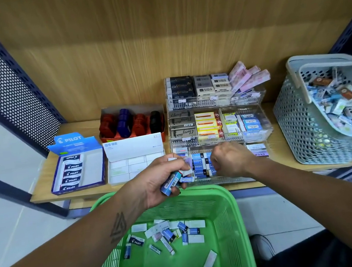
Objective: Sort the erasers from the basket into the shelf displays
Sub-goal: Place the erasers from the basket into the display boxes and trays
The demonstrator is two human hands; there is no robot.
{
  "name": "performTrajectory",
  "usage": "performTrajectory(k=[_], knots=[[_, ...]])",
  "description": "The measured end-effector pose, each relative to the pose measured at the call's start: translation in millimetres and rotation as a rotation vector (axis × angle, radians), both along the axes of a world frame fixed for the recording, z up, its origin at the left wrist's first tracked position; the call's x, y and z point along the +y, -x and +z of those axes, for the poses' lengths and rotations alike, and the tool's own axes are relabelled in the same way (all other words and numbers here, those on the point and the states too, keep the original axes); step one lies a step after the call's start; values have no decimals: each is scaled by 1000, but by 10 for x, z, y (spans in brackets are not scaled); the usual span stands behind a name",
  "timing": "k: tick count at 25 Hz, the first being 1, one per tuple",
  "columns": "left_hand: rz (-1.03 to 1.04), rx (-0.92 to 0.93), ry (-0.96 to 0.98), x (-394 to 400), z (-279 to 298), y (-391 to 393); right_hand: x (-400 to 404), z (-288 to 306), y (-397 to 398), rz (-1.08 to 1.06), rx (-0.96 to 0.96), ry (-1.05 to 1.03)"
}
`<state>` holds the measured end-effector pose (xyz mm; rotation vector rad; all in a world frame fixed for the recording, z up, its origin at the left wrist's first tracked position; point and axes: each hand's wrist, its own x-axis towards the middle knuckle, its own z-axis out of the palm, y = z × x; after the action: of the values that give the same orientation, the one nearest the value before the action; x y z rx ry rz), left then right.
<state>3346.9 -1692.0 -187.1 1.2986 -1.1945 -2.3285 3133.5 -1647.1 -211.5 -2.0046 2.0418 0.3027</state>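
A green basket [229, 222] below the shelf holds several loose erasers [168, 235] in blue and white sleeves. My left hand [165, 179] hovers above its far rim and grips a bunch of erasers [172, 182]. My right hand [230, 159] is curled, fingers down, over the front row of the clear acrylic display [260, 135], right above the blue erasers [199, 164] standing there. Whether it holds one is hidden by its knuckles.
On the wooden shelf [43, 186] stand a blue Pilot eraser box [76, 168], a white eraser box [133, 159] and a red box of stamps [131, 121]. A grey basket [299, 126] full of mixed erasers sits at the right. Perforated metal panels flank the shelf.
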Motion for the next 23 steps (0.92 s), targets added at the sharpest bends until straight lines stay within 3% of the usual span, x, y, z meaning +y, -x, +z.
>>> performTrajectory(k=[13,23], knots=[[-30,8,5,48,34,-8,-70,18,-122,143,140,-48],[-12,10,12,52,11,-72,-117,-49,-120,126,111,-52]])
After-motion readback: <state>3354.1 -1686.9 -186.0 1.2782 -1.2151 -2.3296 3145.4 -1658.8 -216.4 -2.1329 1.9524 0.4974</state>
